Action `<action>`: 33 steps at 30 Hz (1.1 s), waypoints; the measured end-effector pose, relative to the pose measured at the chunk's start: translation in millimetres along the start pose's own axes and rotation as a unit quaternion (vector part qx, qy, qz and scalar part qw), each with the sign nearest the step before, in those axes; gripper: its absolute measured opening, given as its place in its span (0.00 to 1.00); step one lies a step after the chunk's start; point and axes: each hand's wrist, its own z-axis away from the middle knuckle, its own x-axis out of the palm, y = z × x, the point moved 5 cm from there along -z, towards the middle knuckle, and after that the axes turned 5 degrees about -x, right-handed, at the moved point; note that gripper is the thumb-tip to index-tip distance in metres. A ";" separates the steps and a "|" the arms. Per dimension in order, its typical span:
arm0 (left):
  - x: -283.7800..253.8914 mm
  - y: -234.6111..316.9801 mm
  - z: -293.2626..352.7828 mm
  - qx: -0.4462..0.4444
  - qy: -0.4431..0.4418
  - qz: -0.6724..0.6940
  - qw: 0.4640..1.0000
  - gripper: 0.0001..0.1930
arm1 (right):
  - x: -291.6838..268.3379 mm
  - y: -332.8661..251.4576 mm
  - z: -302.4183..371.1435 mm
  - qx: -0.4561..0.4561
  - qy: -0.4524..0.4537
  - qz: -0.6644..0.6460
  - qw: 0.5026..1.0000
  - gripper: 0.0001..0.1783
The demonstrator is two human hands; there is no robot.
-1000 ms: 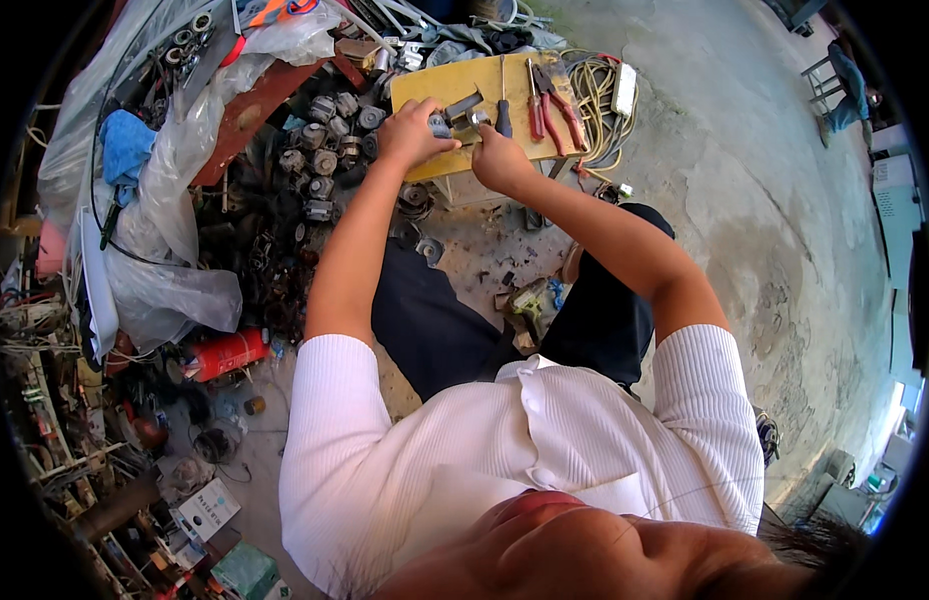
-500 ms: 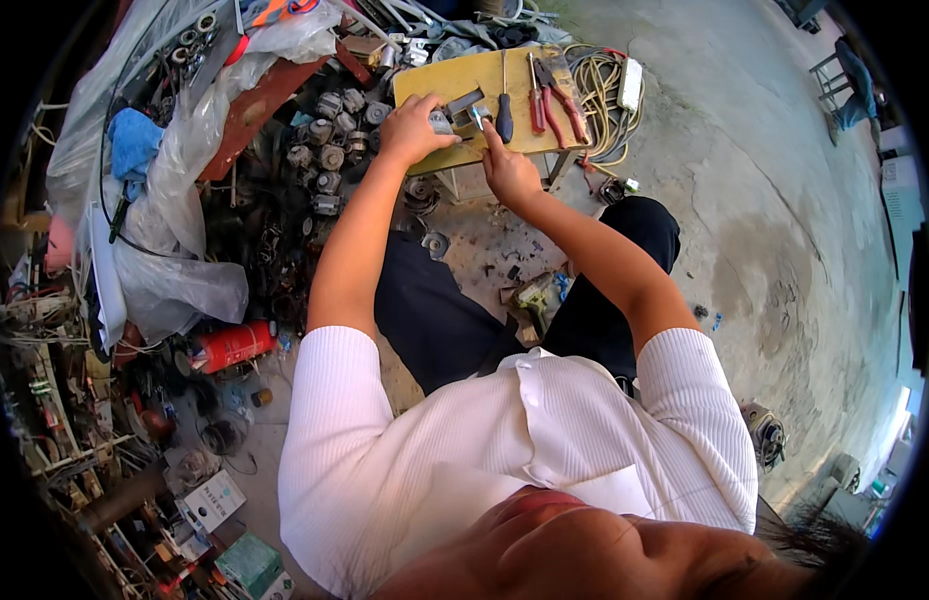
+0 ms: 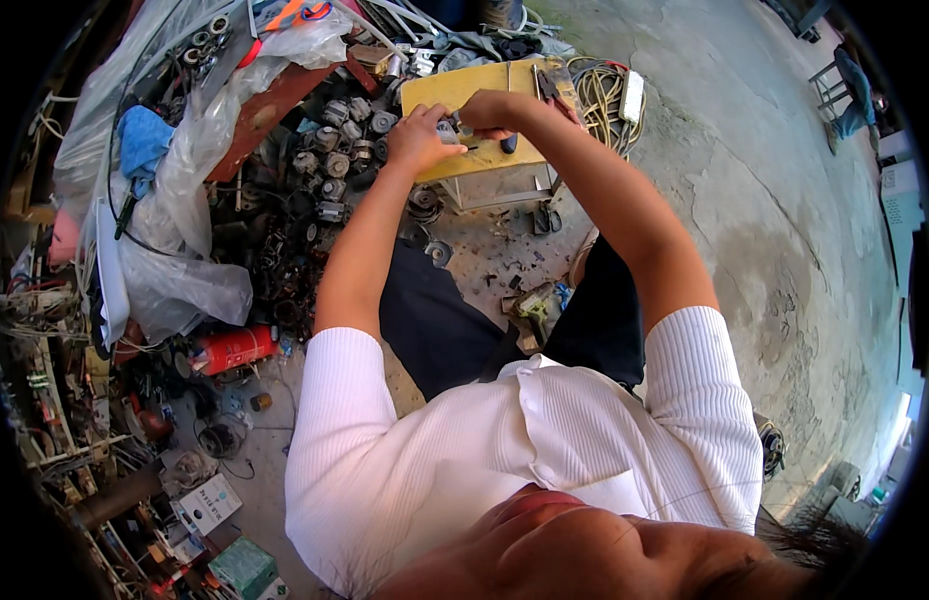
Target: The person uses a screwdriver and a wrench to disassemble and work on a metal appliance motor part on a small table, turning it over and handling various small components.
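Note:
My left hand (image 3: pixel 422 140) is closed round a small round grey metal part (image 3: pixel 447 132) at the left side of a yellow-topped stool (image 3: pixel 485 85). Close beside it, my right hand (image 3: pixel 493 112) is bent over the part with its fingers curled; whatever they grip is hidden. Under my right wrist, the dark handle of a screwdriver (image 3: pixel 510 146) shows in part, its thin shaft pointing away. Red-handled pliers (image 3: pixel 553 90) lie farther right on the stool, mostly covered by my right forearm.
Coiled yellowish cable (image 3: pixel 597 95) with a white power strip (image 3: pixel 633 95) lies right of the stool. Left of it are heaped greasy metal motor parts (image 3: pixel 335 165) and clear plastic sheeting (image 3: pixel 190 270). A red cylinder (image 3: pixel 232 348) lies on the floor at the left.
My right hand has moved left and turned over the metal part, its forearm now across the tools. My right leg has shifted inward. The left hand still holds the part.

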 end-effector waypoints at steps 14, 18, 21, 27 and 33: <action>0.9 -5.1 -1.0 0.018 0.013 0.046 0.999 0.31 | 85.2 95.9 36.5 -0.138 0.262 0.286 0.911 0.39; -2.3 0.9 1.1 0.018 0.024 0.034 0.999 0.30 | 84.5 110.1 28.2 -0.138 0.267 0.309 0.902 0.41; -1.4 -4.5 2.4 0.011 0.024 0.026 0.999 0.31 | 81.9 104.7 31.1 -0.145 0.247 0.266 0.920 0.39; -2.9 -0.3 1.3 0.015 0.022 0.007 1.000 0.33 | 23.3 64.4 -6.1 -0.231 0.150 0.295 0.915 0.16; -2.4 -4.7 4.3 0.011 0.015 0.007 1.000 0.33 | -9.1 22.1 -9.7 -0.030 -0.071 0.024 0.997 0.13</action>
